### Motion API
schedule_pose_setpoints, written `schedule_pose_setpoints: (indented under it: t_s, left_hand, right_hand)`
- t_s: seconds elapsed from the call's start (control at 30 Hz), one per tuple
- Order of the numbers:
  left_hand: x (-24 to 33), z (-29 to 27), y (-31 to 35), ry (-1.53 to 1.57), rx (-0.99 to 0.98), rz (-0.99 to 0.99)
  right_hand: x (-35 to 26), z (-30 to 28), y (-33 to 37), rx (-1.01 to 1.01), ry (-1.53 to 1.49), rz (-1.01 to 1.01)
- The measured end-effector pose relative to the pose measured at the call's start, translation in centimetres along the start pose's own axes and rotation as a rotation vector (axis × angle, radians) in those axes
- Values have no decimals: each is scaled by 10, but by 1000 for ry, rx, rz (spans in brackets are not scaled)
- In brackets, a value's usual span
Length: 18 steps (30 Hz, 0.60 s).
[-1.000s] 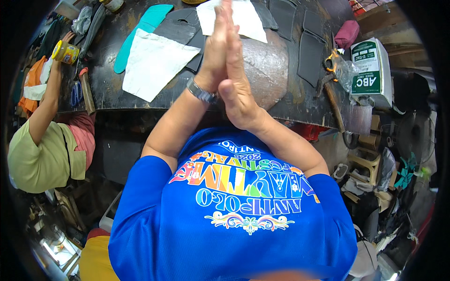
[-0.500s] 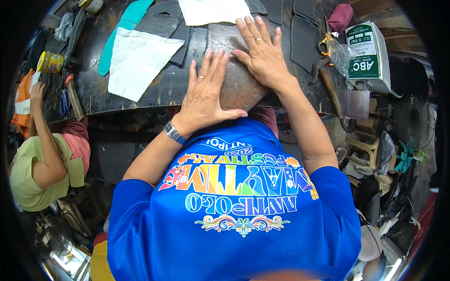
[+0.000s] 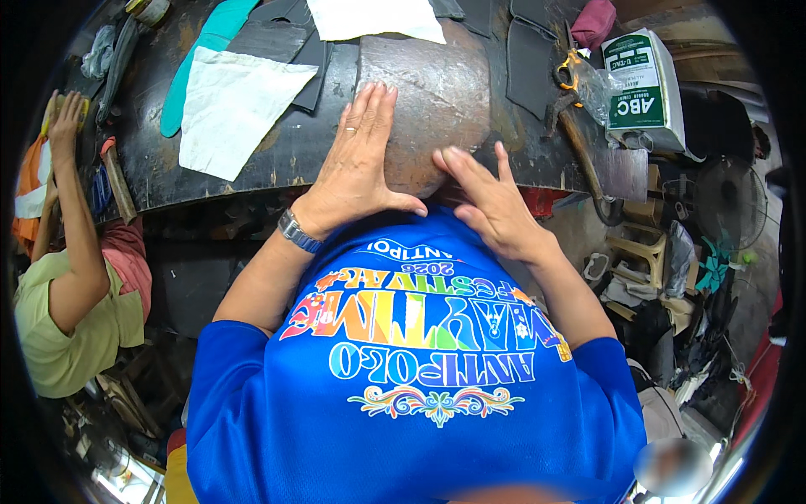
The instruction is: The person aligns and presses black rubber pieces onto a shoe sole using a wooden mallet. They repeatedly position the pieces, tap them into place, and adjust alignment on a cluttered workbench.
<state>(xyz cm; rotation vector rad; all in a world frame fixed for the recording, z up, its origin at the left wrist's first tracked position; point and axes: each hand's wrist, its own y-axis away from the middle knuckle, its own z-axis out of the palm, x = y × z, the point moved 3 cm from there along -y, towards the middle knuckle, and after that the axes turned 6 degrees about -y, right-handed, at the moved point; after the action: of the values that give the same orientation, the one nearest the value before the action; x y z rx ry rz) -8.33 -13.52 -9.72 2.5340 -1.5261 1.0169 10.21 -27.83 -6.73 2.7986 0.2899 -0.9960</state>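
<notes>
A worn brown slab (image 3: 432, 92), leather-like or wooden, lies on the dark table in front of me. My left hand (image 3: 357, 172) rests flat along its left edge, fingers stretched out and thumb apart, with a watch on the wrist. By the slab's near right edge is my right hand (image 3: 495, 206), its fingers extended and thumb spread. Neither hand holds anything. To the left lie a white cut piece (image 3: 239, 109) and a teal sole-shaped piece (image 3: 201, 67). Another white sheet (image 3: 378, 18) touches the slab's far edge, with dark grey pieces (image 3: 529, 71) to its right.
Right of the slab are a hammer (image 3: 581, 155), orange-handled scissors (image 3: 568, 71) and a green-white tin (image 3: 642, 92). A co-worker in a light green shirt (image 3: 71, 311) works at the left, near another wooden-handled tool (image 3: 119, 181). The table's near edge (image 3: 210, 199) curves before me.
My right hand has slid from the slab's far part toward me, down to its near right edge. The left hand stays on the left edge. The co-worker's hand has moved up toward the yellow jar.
</notes>
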Motion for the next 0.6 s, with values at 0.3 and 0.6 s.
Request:
schedule_pose_setpoints:
  t_s: [0.3, 0.6]
  left_hand:
    - [-4, -9, 2, 78, -18, -14]
    - [-5, -15, 2, 47, -59, 31]
  right_hand:
    - [33, -12, -129, 487, 399, 188]
    - [26, -3, -38, 312, 418, 92]
